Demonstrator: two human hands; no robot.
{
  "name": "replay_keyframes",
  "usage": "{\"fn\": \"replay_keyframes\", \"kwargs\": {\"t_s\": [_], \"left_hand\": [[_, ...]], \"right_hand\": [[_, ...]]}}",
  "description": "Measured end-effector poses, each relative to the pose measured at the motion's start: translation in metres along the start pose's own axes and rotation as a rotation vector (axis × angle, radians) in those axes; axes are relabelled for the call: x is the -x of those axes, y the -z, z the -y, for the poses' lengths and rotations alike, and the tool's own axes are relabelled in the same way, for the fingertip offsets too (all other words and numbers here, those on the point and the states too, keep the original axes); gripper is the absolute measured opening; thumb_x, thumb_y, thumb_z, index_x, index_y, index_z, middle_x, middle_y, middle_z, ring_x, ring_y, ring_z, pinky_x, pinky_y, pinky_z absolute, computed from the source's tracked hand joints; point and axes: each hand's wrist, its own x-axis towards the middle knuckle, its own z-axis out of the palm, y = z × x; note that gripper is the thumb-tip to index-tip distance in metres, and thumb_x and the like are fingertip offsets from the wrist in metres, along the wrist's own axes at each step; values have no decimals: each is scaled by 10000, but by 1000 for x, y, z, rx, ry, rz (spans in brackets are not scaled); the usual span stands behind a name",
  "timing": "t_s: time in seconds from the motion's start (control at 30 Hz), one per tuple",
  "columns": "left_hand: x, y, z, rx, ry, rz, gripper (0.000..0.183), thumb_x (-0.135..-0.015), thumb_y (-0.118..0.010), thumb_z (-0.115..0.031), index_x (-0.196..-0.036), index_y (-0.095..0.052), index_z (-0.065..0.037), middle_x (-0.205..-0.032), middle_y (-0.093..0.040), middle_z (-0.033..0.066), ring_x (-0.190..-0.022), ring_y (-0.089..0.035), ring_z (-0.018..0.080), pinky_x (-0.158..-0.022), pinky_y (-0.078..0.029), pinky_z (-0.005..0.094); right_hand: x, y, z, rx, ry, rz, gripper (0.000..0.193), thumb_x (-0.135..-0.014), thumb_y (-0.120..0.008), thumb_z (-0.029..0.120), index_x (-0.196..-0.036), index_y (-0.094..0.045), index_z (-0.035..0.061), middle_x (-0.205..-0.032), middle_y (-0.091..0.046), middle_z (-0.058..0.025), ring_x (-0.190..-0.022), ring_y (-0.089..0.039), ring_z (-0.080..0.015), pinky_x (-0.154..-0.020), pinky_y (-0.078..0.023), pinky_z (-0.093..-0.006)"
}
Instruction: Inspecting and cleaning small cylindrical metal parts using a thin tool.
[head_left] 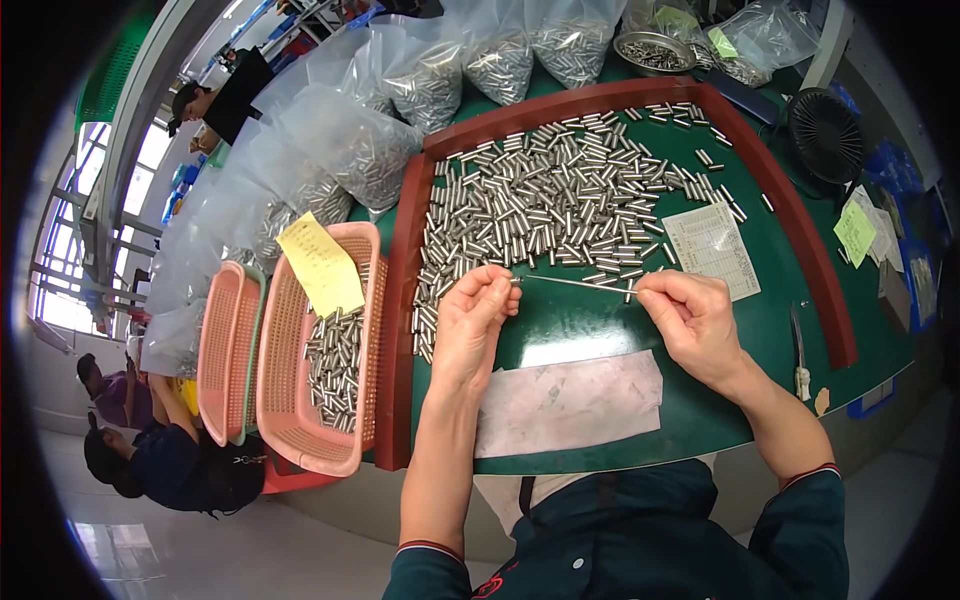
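Note:
A thin straight metal rod [575,283] runs level between my two hands above the green table. My right hand [695,322] is closed, pinching the rod's right end between thumb and finger. The fingers of my left hand [474,318] are also pinched together, around a small metal piece [516,281] at the rod's left end; most of that piece is hidden. Just beyond my hands, a broad heap of short shiny metal pins [545,195] covers the table. Below the rod lies a stained pale cloth [570,405].
A red-brown raised border [815,270] frames the table [720,400]. To the left stand pink baskets [290,440], one with pins and a yellow note [322,265]. Bags of pins [425,85] line the back. A printed sheet [712,250], tweezers [799,350] and a black fan [825,135] are rightward.

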Motion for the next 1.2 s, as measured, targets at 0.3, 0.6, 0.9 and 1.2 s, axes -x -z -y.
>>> {"fn": "replay_keyframes", "kwargs": {"t_s": [0.3, 0.6, 0.9, 1.2], "left_hand": [[0, 0, 2, -33, -2, 9, 106, -854, -587, -75, -944, -567, -23, -823, -589, 34, -749, -549, 90, -700, -442, 209], [0, -4, 7, -94, -41, -29, 106, -849, -588, -54, -946, -567, -20, -825, -597, 47, -744, -549, 106, -716, -449, 219], [-5, 4, 12, 168, 108, 20, 112, -863, -572, -74, -967, -570, -31, -832, -602, 60, -767, -567, 121, -736, -471, 240], [-6, 7, 14, 128, 82, 11, 124, -859, -573, -64, -978, -565, -29, -854, -607, 67, -778, -574, 124, -745, -476, 238]], "right_hand": [[1, -3, 2, 31, 37, 5, 18, -759, -604, 20, -745, -611, 10, -566, -552, -93, -463, -523, -204, -446, -389, -302], [1, 0, 0, 222, 276, -37, 86, -686, -649, 1, -763, -612, 8, -550, -528, -79, -463, -509, -227, -438, -362, -325], [1, 3, 3, 355, 423, -138, 160, -621, -684, -17, -762, -612, 10, -562, -537, -58, -475, -510, -211, -431, -328, -315], [4, -1, 3, 313, 390, -67, 133, -630, -679, -12, -736, -605, 21, -560, -535, -52, -479, -514, -212, -439, -335, -317]]}}
